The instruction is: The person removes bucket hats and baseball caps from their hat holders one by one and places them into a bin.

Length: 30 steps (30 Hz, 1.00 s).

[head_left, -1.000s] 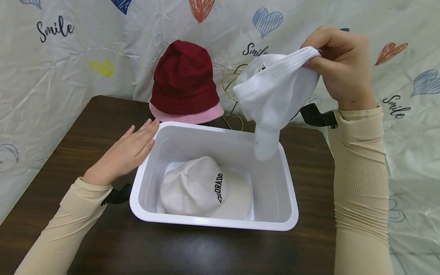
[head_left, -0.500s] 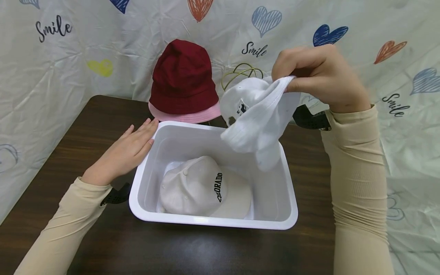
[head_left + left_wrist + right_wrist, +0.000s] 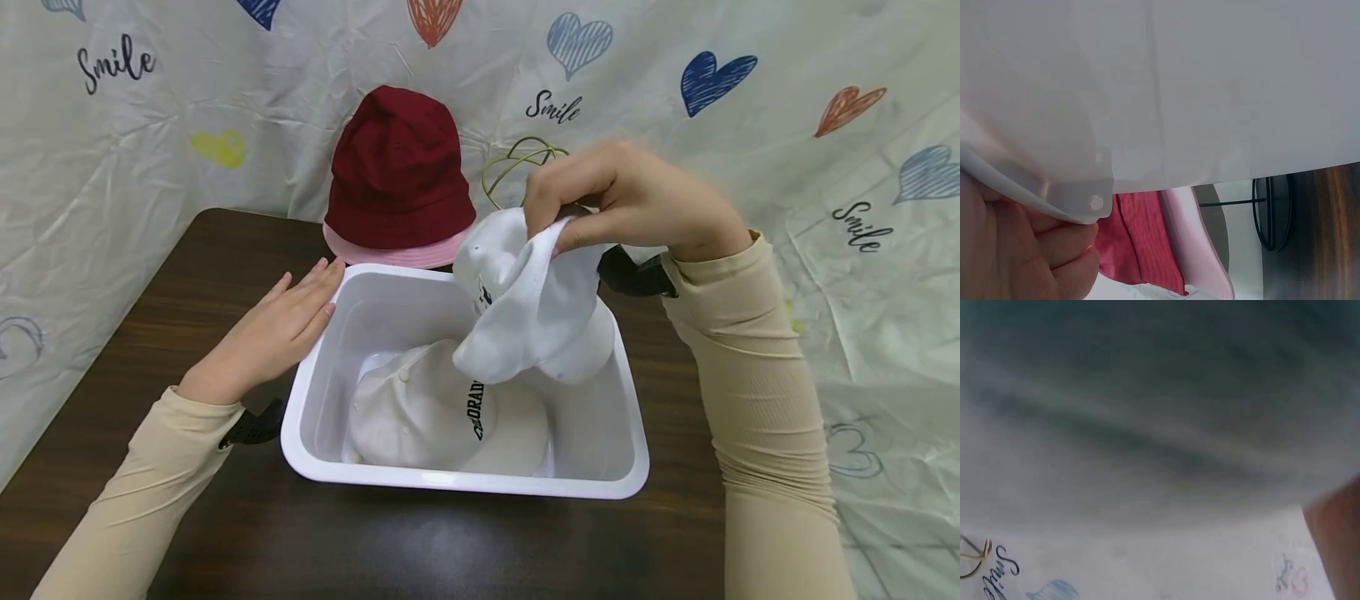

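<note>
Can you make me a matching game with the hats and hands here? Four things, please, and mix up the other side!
1. bucket hat
2. cream cap with black lettering
3. left hand
4. right hand

A. touching the rim of the white tub
B. dark red with a pink brim
C. pinching a white cap
D. lying inside the white tub

Right pairs: 1-B, 2-D, 3-A, 4-C

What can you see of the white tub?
The tub is white, plastic-looking and rounded-rectangular, with an open top and an outward-turned rim. It stands upright on the dark table. The left hand touches its rim near the far left corner. A cream cap lies inside; a white cap hides part of its far side, contact unclear.
</note>
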Available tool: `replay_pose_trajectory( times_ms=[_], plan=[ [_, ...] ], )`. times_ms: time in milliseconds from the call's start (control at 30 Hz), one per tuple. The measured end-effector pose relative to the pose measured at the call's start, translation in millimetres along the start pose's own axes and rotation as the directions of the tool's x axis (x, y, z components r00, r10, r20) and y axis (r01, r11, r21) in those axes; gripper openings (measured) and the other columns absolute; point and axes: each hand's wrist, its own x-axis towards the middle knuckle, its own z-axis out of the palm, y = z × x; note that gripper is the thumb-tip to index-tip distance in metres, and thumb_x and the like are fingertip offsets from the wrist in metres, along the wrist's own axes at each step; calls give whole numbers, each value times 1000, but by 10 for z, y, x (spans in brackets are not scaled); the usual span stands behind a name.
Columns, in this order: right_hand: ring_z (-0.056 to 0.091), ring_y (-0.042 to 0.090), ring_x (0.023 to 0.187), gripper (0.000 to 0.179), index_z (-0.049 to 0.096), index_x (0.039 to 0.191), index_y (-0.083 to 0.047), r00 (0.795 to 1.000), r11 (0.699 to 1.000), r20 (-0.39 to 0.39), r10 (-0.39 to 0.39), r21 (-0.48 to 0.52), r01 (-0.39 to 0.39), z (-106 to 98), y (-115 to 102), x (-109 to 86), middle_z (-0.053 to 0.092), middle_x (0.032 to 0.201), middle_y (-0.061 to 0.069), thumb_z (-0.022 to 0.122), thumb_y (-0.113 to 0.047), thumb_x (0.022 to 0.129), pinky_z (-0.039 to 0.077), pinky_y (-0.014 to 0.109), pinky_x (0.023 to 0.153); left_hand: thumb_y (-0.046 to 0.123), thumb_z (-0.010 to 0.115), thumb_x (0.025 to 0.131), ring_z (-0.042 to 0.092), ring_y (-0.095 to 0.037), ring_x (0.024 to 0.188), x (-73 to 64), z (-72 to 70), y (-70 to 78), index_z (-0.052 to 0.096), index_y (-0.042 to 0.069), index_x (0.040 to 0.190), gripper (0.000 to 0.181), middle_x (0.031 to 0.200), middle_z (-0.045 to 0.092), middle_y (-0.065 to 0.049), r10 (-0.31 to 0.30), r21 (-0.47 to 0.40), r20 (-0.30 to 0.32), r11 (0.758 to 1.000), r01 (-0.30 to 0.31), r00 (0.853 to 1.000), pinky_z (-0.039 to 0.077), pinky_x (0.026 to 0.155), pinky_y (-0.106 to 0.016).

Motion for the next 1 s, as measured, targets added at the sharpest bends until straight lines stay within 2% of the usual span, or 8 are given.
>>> replay_pose_trajectory(
  times_ms=[100,333,633,767,1000],
  plan=[
    [52,15,76,20,67,81,-9,997,998,67,30,-53,-27,90,23,93,59,79,-1,69,11,78,43,25,66,23,37,103,20,-27,141,1,-3,-4,23,3,149,52,153,24,-12,5,-1,1,1000,-5,1000,14,110,-56],
    [51,10,75,7,66,80,-12,978,987,179,106,-140,-82,387,131,315,56,78,-8,71,-8,84,44,23,66,22,36,103,19,-27,141,8,5,-14,23,2,149,52,153,23,-14,8,-9,5,1000,-8,1000,13,111,-56],
    [48,5,71,14,61,75,-11,941,966,275,198,-217,-140,751,275,465,53,74,-10,73,-14,83,43,23,66,23,36,102,19,-26,142,4,35,-10,25,2,148,52,153,24,-12,-10,-9,-3,1000,10,1000,13,110,-56],
    [48,5,71,15,61,75,-11,930,963,305,202,-233,-133,831,257,465,53,74,-9,74,-14,82,44,22,67,23,36,102,19,-27,142,7,40,-4,25,2,148,52,153,25,-13,-8,-11,-8,1000,8,1000,13,111,-56],
    [47,6,71,15,60,76,-11,925,964,334,182,-244,-102,876,142,448,52,74,-8,74,-15,82,43,22,69,24,37,102,19,-27,142,3,20,-2,25,3,148,52,153,24,-12,-11,-18,-15,1000,11,1000,13,111,-55]
  ],
)
